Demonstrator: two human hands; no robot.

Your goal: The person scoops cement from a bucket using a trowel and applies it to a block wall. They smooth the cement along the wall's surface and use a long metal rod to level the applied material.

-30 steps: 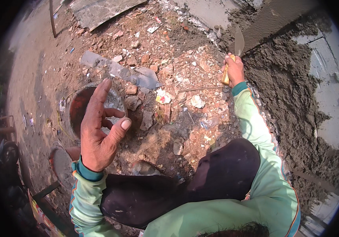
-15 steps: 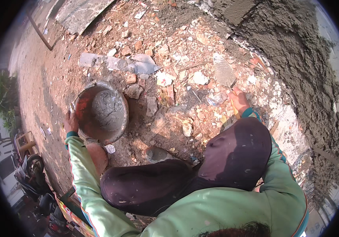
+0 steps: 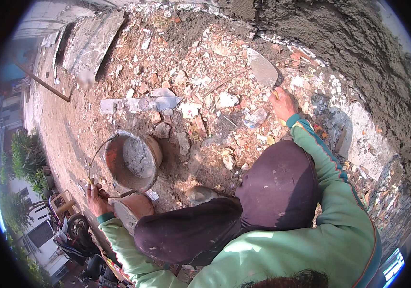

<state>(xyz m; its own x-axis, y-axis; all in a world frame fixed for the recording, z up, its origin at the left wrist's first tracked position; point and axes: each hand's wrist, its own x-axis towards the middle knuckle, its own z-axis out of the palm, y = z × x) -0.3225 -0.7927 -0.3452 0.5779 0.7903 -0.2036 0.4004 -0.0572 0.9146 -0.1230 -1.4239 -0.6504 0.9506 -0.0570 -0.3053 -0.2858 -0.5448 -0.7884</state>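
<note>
Trowel in right fingers, blade ahead

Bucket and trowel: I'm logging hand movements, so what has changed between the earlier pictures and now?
The left hand, open and empty a second ago, has come down and grips the wire handle of the bucket. The right hand has brought the trowel from the grey mortar out over the rubble. Unchanged: its hold on the trowel, and the flat grey strip on the rubble.
</note>
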